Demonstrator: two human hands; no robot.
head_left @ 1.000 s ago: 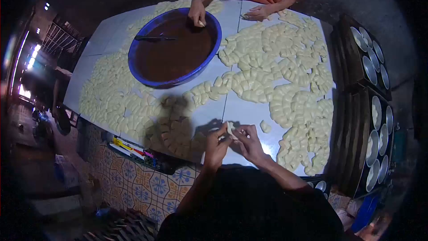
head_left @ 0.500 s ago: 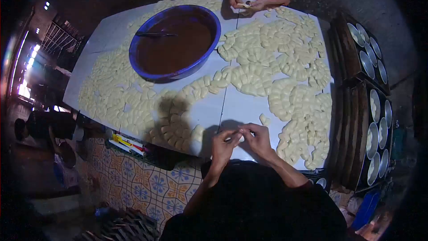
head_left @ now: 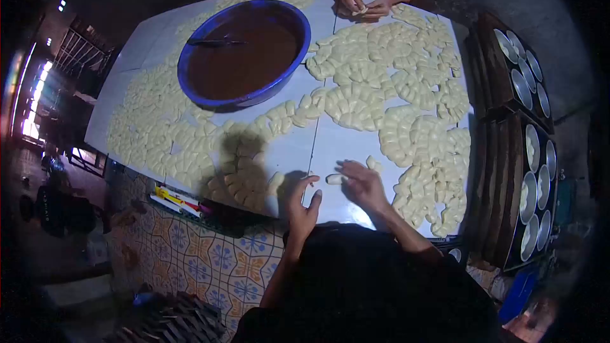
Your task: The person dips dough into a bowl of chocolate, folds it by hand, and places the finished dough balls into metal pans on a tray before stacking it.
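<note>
A small white dough roll [head_left: 333, 179] lies on the white tabletop [head_left: 327, 152] near the front edge. Stretched fingers of my right hand [head_left: 363, 189] reach over its right end, palm down and not closed round it. My left hand [head_left: 303, 206] is held to the left of the roll, thumb and fingers apart with nothing between them. Single dough pieces sit close by: one [head_left: 373, 164] beyond my right hand, another [head_left: 276, 183] beyond my left. Filled dough pieces [head_left: 419, 136] lie packed together to the right of my hands.
A blue basin [head_left: 244, 98] of brown filling, with a dark utensil [head_left: 219, 42] in it, stands on the table. More dough pieces [head_left: 152, 121] cover the left side. Across the table a person's hands [head_left: 365, 7] hold dough. Racks with round tins [head_left: 528, 197] stand at right.
My hands were together pinching a piece of dough; now they are apart. The dough roll lies on the table under my right fingers. The other person's hands have shifted slightly.
</note>
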